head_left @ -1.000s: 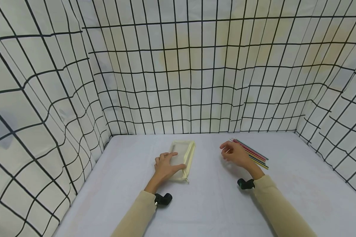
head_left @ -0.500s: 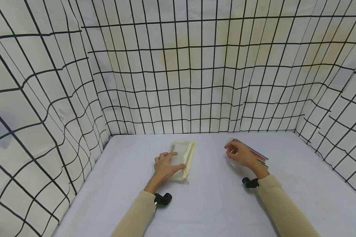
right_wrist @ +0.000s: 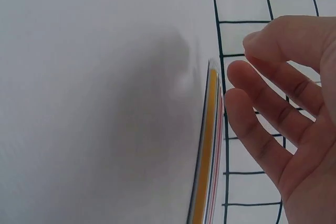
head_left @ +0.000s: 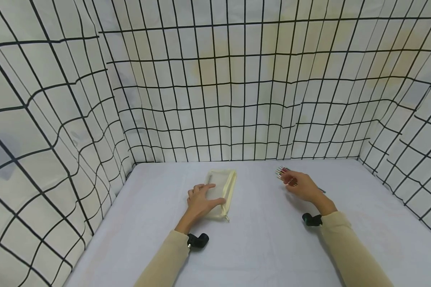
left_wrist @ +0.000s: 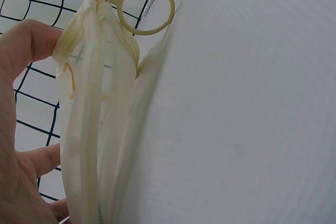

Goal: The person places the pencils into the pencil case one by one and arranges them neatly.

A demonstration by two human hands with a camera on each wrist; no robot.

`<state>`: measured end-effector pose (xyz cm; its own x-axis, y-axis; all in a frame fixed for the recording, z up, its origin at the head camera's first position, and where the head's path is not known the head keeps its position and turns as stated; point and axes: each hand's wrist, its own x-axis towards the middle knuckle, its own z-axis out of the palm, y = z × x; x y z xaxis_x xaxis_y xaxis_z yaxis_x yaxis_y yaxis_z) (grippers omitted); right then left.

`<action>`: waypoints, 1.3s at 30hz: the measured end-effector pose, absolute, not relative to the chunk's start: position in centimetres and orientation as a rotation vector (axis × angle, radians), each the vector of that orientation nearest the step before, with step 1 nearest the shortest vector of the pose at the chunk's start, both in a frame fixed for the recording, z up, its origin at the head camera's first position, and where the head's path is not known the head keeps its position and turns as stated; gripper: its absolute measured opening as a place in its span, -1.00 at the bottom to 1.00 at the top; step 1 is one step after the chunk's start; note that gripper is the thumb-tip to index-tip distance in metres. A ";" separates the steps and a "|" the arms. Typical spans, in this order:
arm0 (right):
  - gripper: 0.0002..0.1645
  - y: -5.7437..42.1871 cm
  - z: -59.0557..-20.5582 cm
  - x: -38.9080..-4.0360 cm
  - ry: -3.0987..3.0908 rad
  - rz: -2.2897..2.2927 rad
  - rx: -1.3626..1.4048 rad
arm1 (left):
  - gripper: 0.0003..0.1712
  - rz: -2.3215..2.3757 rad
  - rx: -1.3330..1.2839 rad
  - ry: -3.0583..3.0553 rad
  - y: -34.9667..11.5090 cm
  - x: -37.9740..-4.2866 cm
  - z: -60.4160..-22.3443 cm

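Observation:
My left hand (head_left: 201,202) rests with spread fingers on a pale cream mesh zip pouch (head_left: 220,181), which lies flat on the table. In the left wrist view, the thumb touches the pouch near its zip end, where a round pull ring (left_wrist: 144,31) sticks out. My right hand (head_left: 303,188) hovers over a bundle of slim coloured pencils (head_left: 281,171) and hides most of their length. From the right wrist, its fingers look loosely bent, with nothing between thumb and fingertips. Beside them, a yellow pencil (right_wrist: 206,156) lies on the table among others seen edge-on.
A white cloth covers the table (head_left: 251,247). White walls with a black grid (head_left: 237,95) enclose it at the back and on both sides. A black wrist camera (head_left: 198,240) sits at the left cuff, and another (head_left: 311,219) at the right.
My right hand has shifted to the right, further over the pencils, and now covers most of them. My left hand and the pouch have stayed in place.

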<state>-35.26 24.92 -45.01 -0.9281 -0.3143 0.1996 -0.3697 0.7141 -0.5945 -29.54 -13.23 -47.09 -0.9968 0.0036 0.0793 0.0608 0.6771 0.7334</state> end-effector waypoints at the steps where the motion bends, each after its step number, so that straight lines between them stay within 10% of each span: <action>1: -0.63 25.1 -44.9 -35.2 -2.842 0.994 0.567 | -0.10 -1.234 -0.054 -2.811 -13.2 -29.6 -47.1; 39: -0.61 29.0 -45.0 -35.3 -3.040 0.660 0.520 | -0.09 -1.217 -0.043 -2.812 -13.2 -29.7 -47.2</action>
<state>-35.28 28.98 -44.95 -0.9456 -0.3203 0.0570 -0.3150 0.8580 -0.4056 -29.71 -13.19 -47.22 -0.9966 -0.0053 0.0823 0.0564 0.6848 0.7266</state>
